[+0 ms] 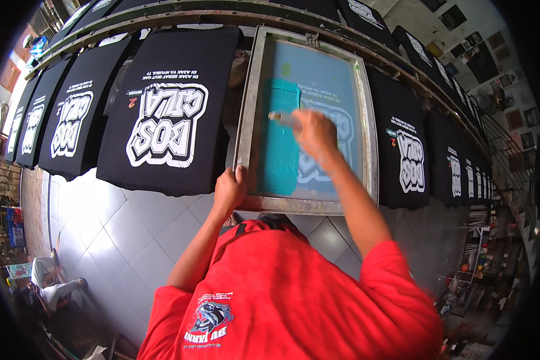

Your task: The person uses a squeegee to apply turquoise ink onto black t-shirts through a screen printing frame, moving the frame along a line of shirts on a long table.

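A metal-framed printing screen (364,120) lies over a printed dark shirt, whose lettering shows faintly through the mesh. A thick band of teal ink (279,162) runs down the screen's left part. With my left hand (230,189) I grip the frame's left side near its lower corner, fingers closed on it. My right hand (315,133) is over the mesh, closed around a slim grey tool (282,118) that reaches left across the ink band; the hand is slightly blurred, and whether the tool touches the ink I cannot tell.
Black shirts (120,108) with white printed lettering hang on boards in rows either side and beyond a long rail (204,17). A white plastic chair (47,273) stands lower left on the tiled floor (126,234). Shelving with small items (474,252) is at the right.
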`<move>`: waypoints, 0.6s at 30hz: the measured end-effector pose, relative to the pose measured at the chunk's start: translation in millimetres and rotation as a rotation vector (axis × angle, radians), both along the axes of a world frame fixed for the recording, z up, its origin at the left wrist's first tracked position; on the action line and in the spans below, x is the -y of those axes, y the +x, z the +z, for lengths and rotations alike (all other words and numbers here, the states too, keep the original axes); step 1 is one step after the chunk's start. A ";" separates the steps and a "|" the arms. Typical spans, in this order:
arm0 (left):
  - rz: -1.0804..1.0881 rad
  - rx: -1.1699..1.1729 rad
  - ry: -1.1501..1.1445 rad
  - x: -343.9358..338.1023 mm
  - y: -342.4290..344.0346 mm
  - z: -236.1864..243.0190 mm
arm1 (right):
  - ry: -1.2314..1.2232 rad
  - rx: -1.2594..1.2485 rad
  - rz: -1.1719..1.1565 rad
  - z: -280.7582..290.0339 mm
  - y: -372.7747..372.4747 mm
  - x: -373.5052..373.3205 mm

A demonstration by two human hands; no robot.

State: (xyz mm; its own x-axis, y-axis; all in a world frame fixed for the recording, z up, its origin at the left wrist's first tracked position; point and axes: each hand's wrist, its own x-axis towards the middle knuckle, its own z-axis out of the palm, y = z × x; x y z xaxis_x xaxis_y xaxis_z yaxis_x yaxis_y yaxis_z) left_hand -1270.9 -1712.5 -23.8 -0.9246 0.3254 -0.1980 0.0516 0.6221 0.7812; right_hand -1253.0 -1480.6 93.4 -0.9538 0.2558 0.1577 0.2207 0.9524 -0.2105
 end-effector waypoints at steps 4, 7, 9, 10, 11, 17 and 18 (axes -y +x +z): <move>-0.003 -0.010 0.012 1.8 0.5 -7.3 | -0.011 -0.150 0.079 -32.1 80.2 59.1; -0.001 -0.015 0.007 0.7 -0.3 -11.9 | 0.028 -0.160 0.091 -65.6 115.2 84.6; 0.007 -0.022 -0.008 -1.0 0.1 -11.4 | 0.002 -0.153 0.091 -73.7 128.8 95.8; 0.005 -0.019 -0.015 -1.8 0.0 -11.3 | -0.047 -0.162 0.087 -75.3 133.6 99.8; 0.003 -0.015 -0.022 -2.7 -0.5 -11.0 | -0.096 -0.172 0.084 -76.7 138.3 101.4; -0.030 0.012 -0.047 3.5 -1.5 -7.1 | -0.336 -0.312 -0.095 -67.9 181.9 39.2; -0.013 0.021 -0.038 8.0 -2.4 -13.1 | -0.298 -0.375 -0.350 -67.0 197.1 9.4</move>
